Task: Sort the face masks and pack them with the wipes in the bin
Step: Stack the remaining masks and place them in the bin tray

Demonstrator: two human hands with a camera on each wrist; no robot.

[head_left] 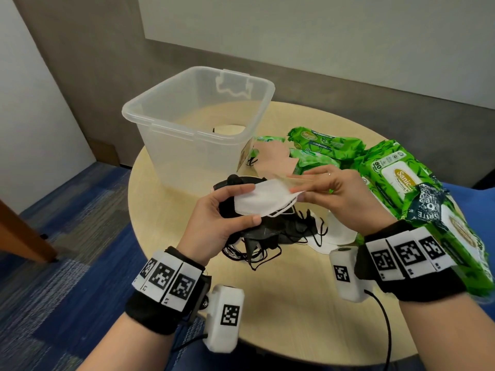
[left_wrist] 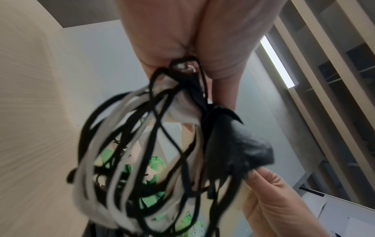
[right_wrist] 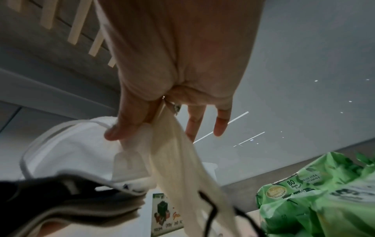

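Two hands are raised over the round surface point(head_left: 294, 303) with a white mask point(head_left: 263, 200) held between them. The mask's near-left end is pinched by the left hand point(head_left: 225, 210), thumb below and fingers above, together with a bundle of black masks point(head_left: 233, 183) gathered in the same grip; in the left wrist view a tangle of black and white ear loops point(left_wrist: 129, 144) is seen hanging from that hand. The mask's right end is pinched by the right hand point(head_left: 334, 194), and a beige mask point(right_wrist: 182, 160) is also held in its fingers, hanging down in the right wrist view. Directly beneath the hands a heap of black masks point(head_left: 273, 236) is spread on the surface, with white masks point(head_left: 337, 231) lying just beside it under the right wrist. A clear plastic bin point(head_left: 198, 124) stands behind the hands on the far left of the surface, with nothing seen packed in it. Beige masks point(head_left: 270, 159) lie just to the right of the bin. Green wipes packs point(head_left: 388, 178) are piled along the right side of the surface, near the right hand, the nearest ones partly hidden by the right wrist.
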